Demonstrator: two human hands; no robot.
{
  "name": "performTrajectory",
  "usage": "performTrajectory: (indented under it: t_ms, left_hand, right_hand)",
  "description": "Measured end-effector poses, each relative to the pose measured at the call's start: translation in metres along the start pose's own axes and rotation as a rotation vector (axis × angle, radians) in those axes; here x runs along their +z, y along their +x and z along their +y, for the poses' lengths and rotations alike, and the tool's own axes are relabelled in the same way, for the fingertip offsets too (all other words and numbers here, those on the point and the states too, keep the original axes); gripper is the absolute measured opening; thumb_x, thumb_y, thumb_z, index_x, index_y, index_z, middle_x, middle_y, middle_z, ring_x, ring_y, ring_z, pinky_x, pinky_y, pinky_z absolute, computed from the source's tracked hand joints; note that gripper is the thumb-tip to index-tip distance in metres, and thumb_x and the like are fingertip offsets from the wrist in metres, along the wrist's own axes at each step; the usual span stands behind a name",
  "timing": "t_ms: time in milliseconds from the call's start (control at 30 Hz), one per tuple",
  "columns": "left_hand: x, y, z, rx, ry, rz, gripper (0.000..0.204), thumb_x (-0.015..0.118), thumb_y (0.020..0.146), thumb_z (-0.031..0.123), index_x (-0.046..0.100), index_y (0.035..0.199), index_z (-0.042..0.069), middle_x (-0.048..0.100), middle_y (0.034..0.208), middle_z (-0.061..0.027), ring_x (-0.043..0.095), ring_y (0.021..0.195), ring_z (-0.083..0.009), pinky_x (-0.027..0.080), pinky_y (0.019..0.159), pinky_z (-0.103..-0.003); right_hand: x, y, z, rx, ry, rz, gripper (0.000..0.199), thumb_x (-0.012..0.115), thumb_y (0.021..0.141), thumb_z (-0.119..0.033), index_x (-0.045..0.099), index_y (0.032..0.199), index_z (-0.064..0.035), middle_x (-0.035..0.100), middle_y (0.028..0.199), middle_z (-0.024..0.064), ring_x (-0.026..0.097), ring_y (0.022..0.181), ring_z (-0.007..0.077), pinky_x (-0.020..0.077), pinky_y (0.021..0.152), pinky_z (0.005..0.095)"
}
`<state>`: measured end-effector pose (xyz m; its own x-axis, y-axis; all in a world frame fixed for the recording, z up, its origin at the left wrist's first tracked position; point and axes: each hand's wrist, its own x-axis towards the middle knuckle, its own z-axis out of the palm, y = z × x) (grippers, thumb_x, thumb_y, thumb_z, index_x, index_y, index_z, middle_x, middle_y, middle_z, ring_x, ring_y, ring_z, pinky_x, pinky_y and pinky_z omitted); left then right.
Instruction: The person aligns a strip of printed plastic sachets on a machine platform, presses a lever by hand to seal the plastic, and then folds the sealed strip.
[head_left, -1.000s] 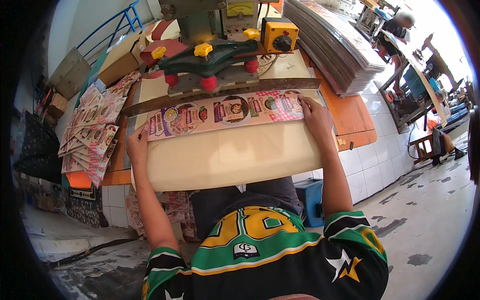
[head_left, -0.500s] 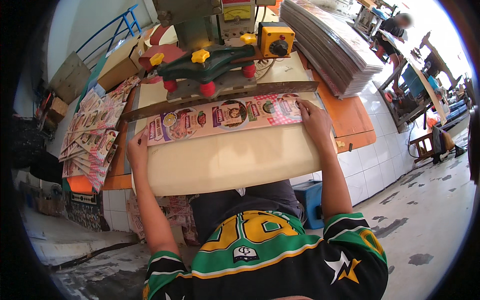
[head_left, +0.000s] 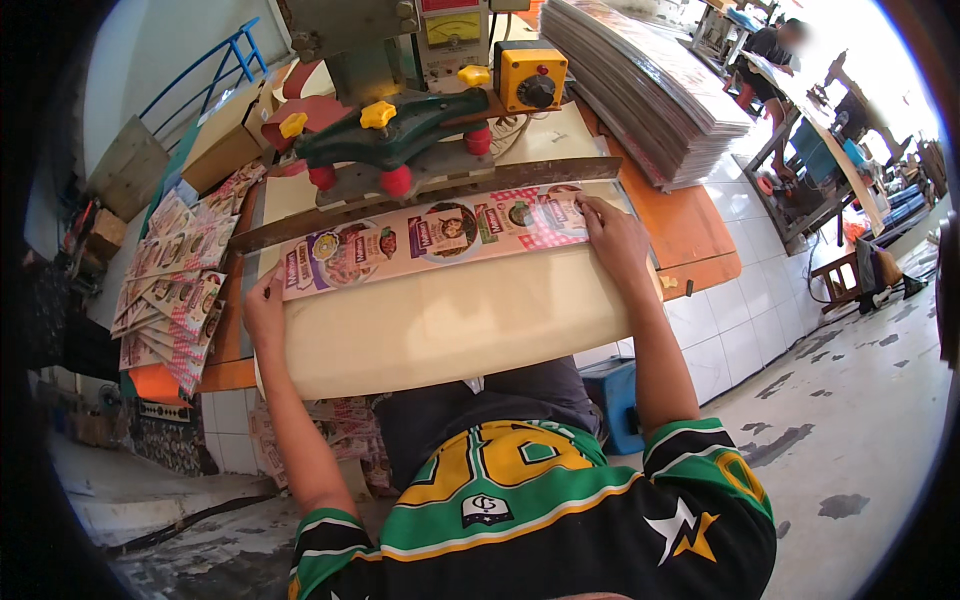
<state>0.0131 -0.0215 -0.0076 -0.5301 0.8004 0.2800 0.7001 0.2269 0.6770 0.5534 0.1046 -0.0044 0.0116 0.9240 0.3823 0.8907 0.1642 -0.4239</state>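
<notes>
A long printed strip (head_left: 400, 245), pink with pictures of food bowls, lies flat across a cream padded board (head_left: 450, 325). My left hand (head_left: 264, 310) pinches its left end, and a small dark spot I cannot make out shows at those fingers. At the strip's right end, my right hand (head_left: 615, 240) closes on the corner, thumb on top. Just beyond the strip's far edge runs the long metal bar (head_left: 430, 200) of a press (head_left: 400, 135), with a dark green bracket, yellow knobs and red spacers. Whether the strip's far edge reaches under the bar is hard to tell.
A pile of similar printed pieces (head_left: 180, 285) lies at the left beside a cardboard box (head_left: 225, 135). Tall stacked sheets (head_left: 650, 95) stand back right, near a yellow control box (head_left: 530, 78). A blue bin (head_left: 612, 400) sits below the table. Another person (head_left: 765, 60) sits far right.
The whole view has shifted slightly, so the table and press appear a little further left. Both hands keep their hold on the strip's ends, with little visible movement against the board.
</notes>
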Motion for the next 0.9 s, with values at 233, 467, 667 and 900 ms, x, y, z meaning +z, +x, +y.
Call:
performTrajectory:
  t_ms: [233,467,667,900]
  left_hand:
    - [0.003,0.004,-0.013,0.025,-0.036,0.011,0.042,0.063,0.102,0.041,0.075,0.125,0.009,0.077,0.112,-0.0191,0.074,0.103,-0.0301,0.053,0.091,-0.035]
    - [0.003,0.004,-0.013,0.057,0.027,0.023,0.039,0.063,0.101,0.042,0.077,0.124,0.014,0.077,0.104,-0.0194,0.075,0.095,-0.0318,0.054,0.085,-0.037]
    - [-0.001,-0.004,-0.001,0.032,0.043,0.067,0.038,0.064,0.101,0.042,0.077,0.123,0.015,0.076,0.098,-0.02,0.072,0.083,-0.032,0.055,0.079,-0.038]
    - [-0.002,-0.003,-0.001,0.036,0.049,0.064,0.034,0.065,0.101,0.039,0.077,0.123,0.016,0.076,0.1,-0.02,0.072,0.084,-0.0335,0.055,0.081,-0.039]
  right_hand:
    - [-0.003,-0.001,-0.005,0.012,0.047,-0.014,0.029,0.058,0.103,-0.037,0.076,0.122,-0.0239,0.078,0.101,0.014,0.073,0.092,0.0365,0.0547,0.084,0.0485]
    - [-0.009,-0.002,-0.008,0.057,0.045,-0.057,0.032,0.056,0.104,-0.041,0.075,0.125,-0.0265,0.077,0.099,0.0183,0.073,0.092,0.039,0.0552,0.082,0.0492]
    - [-0.009,0.002,-0.01,0.018,0.016,-0.069,0.033,0.054,0.106,-0.041,0.074,0.127,-0.0263,0.077,0.096,0.0155,0.073,0.092,0.0371,0.0548,0.083,0.0471]
    - [-0.004,0.002,-0.006,-0.007,0.015,-0.033,0.033,0.055,0.105,-0.041,0.075,0.127,-0.025,0.077,0.095,0.0151,0.072,0.09,0.0367,0.0543,0.08,0.0469]
